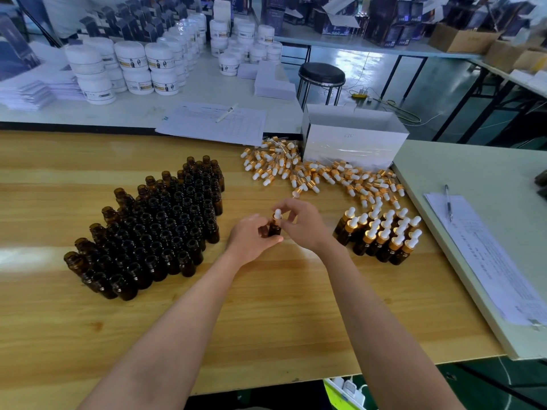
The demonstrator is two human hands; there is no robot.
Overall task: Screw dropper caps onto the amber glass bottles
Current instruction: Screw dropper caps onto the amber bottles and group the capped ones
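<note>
Near the middle of the table (266,315), the left hand (251,239) grips a bottle (274,229) from its 9 o'clock side. The right hand (306,224) pinches the dropper cap (277,214) on top of it from 3 o'clock. From the hands, a block of open bottles (154,229) stands at 9 o'clock and a cluster of capped bottles (381,236) at 3 o'clock. Loose dropper caps (310,173) lie from 12 to 2 o'clock, a box (352,140) just behind them. At 11 o'clock lies a sheet of paper (207,125) with a pen (226,113) on it. Stacked jars (133,66) stand farther back at 10 o'clock, a stool (321,74) behind the box.
</note>
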